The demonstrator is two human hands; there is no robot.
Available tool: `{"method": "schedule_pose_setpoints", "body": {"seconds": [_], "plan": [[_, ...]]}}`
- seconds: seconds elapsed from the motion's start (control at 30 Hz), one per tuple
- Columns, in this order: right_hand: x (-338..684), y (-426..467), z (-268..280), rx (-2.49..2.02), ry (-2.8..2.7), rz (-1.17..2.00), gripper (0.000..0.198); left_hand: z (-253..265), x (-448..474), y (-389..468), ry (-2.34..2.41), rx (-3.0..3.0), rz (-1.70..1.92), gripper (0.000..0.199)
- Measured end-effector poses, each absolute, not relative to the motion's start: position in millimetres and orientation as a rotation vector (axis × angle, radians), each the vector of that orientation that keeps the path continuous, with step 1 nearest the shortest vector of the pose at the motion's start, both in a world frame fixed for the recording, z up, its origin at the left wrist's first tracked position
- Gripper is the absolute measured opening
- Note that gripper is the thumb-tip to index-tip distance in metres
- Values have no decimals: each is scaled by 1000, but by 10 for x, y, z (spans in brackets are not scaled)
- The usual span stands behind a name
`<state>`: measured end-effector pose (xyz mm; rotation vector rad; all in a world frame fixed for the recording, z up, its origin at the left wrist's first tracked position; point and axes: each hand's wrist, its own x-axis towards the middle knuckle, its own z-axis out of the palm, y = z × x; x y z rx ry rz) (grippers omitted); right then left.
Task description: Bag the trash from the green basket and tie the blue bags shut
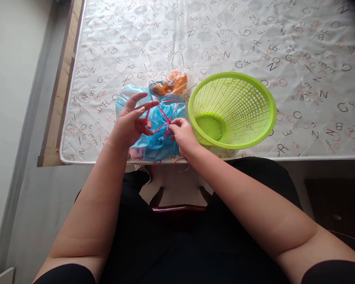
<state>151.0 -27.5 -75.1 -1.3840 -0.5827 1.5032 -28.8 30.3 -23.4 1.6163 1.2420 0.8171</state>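
Observation:
Thin red string (162, 112) is stretched between my two hands, its strands crossing at a knot. My left hand (132, 119) has its fingers spread, with loops of the string around them holding it taut. At the knot, the thumb and fingertips of my right hand (182, 133) pinch the string. Loose string ends (182, 165) dangle past the mattress edge. Beneath the hands lie crumpled blue plastic bags (156, 152). A clear bag with orange and grey contents (169, 83) rests just beyond them.
A lime-green plastic basket (270, 114) leans tilted on the right, its mouth facing me. All this is on a white mattress (313, 130) printed with letters. Something pink (136, 153) pokes out near the front edge. A wooden bed frame (56, 106) runs along the left.

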Motion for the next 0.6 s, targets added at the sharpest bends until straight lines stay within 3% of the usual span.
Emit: {"method": "schedule_pose_setpoints", "body": {"seconds": [0.17,0.6], "plan": [[1509,-273,-772,-1419,-579,1495,15,-244,-237,306,1300,1625,888,44],[1481,-271,-759,-1382,-546,1507,16,-403,-191,251,1520,2045,959,24]]}}
